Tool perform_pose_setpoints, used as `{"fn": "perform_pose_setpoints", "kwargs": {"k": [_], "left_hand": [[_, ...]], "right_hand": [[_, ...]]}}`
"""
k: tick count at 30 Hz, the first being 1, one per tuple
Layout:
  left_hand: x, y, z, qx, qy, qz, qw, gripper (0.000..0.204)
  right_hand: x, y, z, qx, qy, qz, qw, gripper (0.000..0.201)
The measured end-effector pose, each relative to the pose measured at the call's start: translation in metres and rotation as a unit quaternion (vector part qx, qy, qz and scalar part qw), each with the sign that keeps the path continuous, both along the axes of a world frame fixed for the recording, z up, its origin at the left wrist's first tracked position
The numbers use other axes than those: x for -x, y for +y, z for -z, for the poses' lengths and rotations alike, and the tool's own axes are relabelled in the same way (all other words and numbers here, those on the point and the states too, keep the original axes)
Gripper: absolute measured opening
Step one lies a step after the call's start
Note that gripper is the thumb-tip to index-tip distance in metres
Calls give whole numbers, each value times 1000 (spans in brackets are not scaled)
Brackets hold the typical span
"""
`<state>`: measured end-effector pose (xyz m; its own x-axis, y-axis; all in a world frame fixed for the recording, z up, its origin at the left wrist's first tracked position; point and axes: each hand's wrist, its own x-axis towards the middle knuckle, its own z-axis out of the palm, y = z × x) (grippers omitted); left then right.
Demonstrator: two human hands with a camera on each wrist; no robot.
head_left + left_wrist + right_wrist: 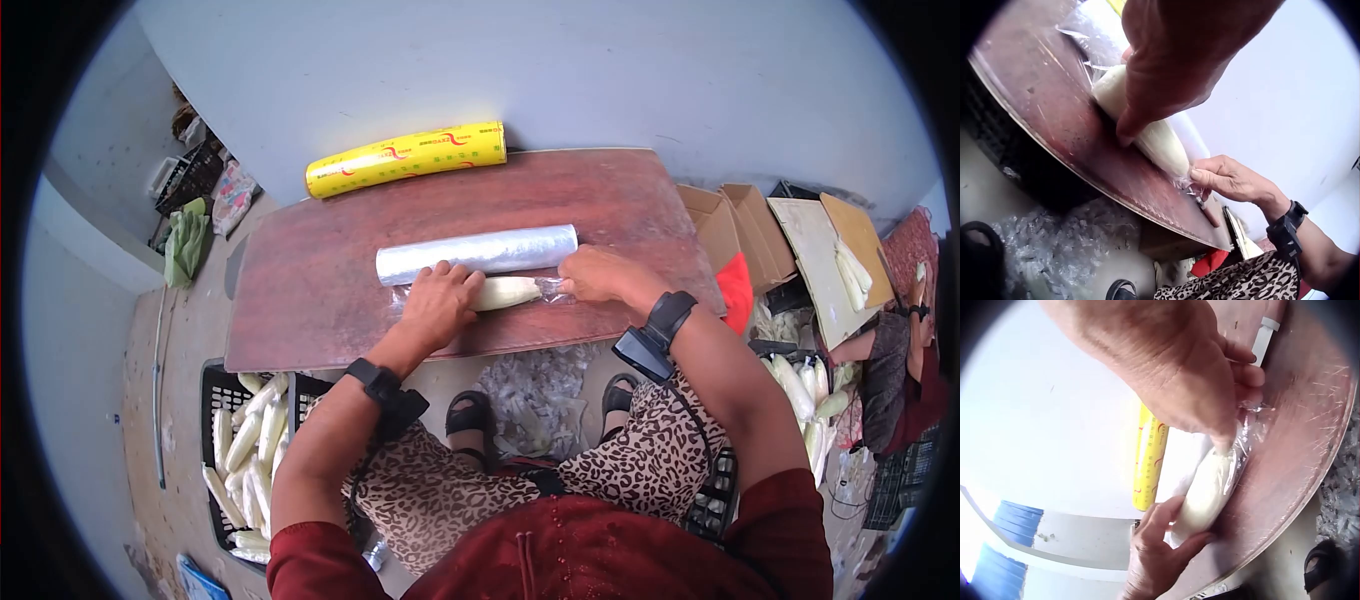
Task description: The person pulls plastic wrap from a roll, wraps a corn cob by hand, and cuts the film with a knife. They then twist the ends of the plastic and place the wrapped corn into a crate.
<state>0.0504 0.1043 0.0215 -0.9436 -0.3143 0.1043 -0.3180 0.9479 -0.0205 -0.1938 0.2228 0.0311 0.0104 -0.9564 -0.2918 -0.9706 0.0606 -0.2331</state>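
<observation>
A pale, long, tapered vegetable [508,292] lies along the front part of the reddish table [300,290], partly wrapped in clear plastic film [1242,447]. My left hand [440,305] holds its left end, thumb on the near side and fingers over the far side. At the other end, my right hand [595,274] pinches the gathered film between thumb and fingers. Just behind the vegetable lies a roll of clear film [475,252]. In the right wrist view, a knife [1265,340] rests on the table beyond the right hand, partly hidden by its fingers.
A yellow printed roll [410,160] lies at the table's back edge against the wall. Crates of similar pale vegetables [250,450] stand below at left and right. Cardboard boxes [735,235] are to the right, where another person sits. Crumpled film [535,400] covers the floor between the feet.
</observation>
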Motion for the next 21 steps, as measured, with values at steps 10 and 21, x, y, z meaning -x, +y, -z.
{"fn": "perform_pose_setpoints", "kwargs": {"k": [10,21], "left_hand": [[0,-2,2,-1,-3,7,1000,47],[-28,1,-8,-29,-19,-19,999,39]], "right_hand": [[-44,3,5,153,-39,-61,986,37],[-55,-1,11,19,-5,-29,999,19]]}}
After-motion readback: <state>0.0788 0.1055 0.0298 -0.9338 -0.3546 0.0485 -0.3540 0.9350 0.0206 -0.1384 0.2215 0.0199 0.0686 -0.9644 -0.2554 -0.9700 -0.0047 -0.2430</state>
